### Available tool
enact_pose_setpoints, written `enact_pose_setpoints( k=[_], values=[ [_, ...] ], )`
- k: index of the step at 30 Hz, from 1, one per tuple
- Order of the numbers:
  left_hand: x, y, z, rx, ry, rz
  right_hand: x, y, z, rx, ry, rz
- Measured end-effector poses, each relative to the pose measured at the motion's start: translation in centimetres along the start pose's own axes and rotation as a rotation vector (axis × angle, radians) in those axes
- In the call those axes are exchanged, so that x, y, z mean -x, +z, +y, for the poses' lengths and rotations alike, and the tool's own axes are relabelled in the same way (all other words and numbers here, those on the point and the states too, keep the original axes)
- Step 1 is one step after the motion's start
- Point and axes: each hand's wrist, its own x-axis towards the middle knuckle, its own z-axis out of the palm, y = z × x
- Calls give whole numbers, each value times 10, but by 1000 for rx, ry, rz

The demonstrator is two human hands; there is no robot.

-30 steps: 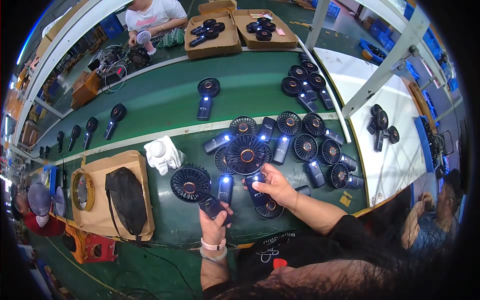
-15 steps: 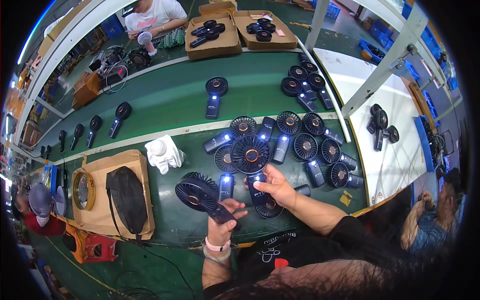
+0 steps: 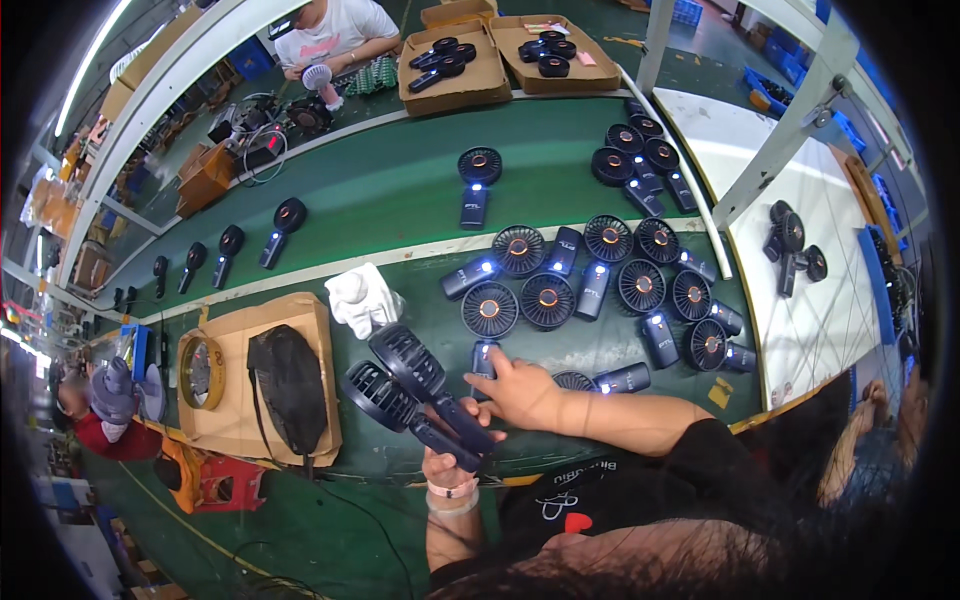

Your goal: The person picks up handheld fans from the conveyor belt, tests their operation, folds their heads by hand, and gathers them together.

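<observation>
In my left hand (image 3: pixel 456 462) are two dark handheld fans, one (image 3: pixel 408 358) above the other (image 3: pixel 376 397). Their handles lie side by side in its closed fingers, heads pointing up and left. My right hand (image 3: pixel 525 395) is palm down, with thumb and fingers around the lower end of the handle of another fan (image 3: pixel 490 309), which lies flat on the green table. That fan shows a small white light on its handle. Several more fans (image 3: pixel 641 286) with lit handles lie to the right. One fan (image 3: pixel 574 381) is partly hidden behind my right forearm.
Left of my hands are a white cloth-like bundle (image 3: pixel 362 300) and a cardboard tray (image 3: pixel 322 360) with a black pouch (image 3: pixel 284 385) and tape roll (image 3: pixel 202 372). Fans stand along the green belt (image 3: pixel 380 190). Cardboard boxes (image 3: pixel 458 85) sit beyond; a person (image 3: pixel 335 35) works there.
The fan that was in my right hand now sits beside the other one in my left hand. My right hand has moved to a fan lying on the table. The whole view has shifted slightly.
</observation>
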Motion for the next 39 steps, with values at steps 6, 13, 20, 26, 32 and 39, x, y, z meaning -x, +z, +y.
enact_pose_setpoints(
  k=[6,13,20,26,32,39],
  values=[
    [0,3,2,-83,31,-31,5,21,3,296,-39,-74],
    [-2,12,9,-57,35,-16,23,-12,26,-1188,240,-25],
    [-9,11,6,-118,45,28,29,-44,24,-1491,311,30],
    [-13,12,1,-105,-18,33,28,-45,26,-1555,365,69],
    [-7,10,4,-66,10,59,24,-33,29,-1570,318,97],
    [-11,10,-2,-78,-25,13,24,-34,35,-1531,311,109]
  ],
)
